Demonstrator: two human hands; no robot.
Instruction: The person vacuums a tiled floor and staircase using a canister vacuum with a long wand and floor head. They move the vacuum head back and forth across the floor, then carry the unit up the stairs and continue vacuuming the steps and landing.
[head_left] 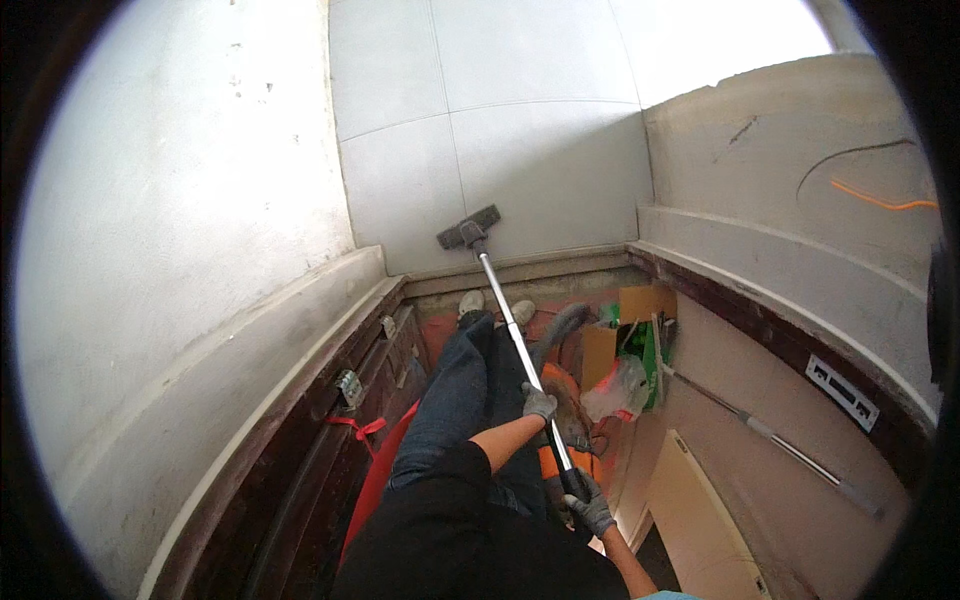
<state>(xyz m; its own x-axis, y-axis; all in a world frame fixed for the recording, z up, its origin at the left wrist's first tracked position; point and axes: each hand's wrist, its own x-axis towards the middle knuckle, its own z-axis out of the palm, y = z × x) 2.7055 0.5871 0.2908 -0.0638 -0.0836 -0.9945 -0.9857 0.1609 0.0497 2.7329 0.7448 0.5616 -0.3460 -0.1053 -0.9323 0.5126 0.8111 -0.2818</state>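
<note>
A long silver vacuum cleaner wand [508, 308] runs slantwise up the middle of the view, with a black grip at its near end. Its wide dark floor brush [468, 229] meets the light grey panelled surface [560, 165] beyond my feet. In a grey glove, my left hand [541, 402] is wrapped round the lower part of the wand. My right hand [590, 507], gloved the same way, grips the black handle at the near end. Behind the wand lie a grey ribbed hose [567, 325] and an orange machine [564, 388], partly hidden by the wand and my arms.
Cardboard [648, 303], a clear plastic bag [618, 392] and green packaging sit right of my legs. A telescopic pole [772, 436] leans farther right. Dark frames edge both sides; the left has a metal latch [349, 389] and a red ribbon [360, 429]. An orange cable [885, 201] hangs upper right.
</note>
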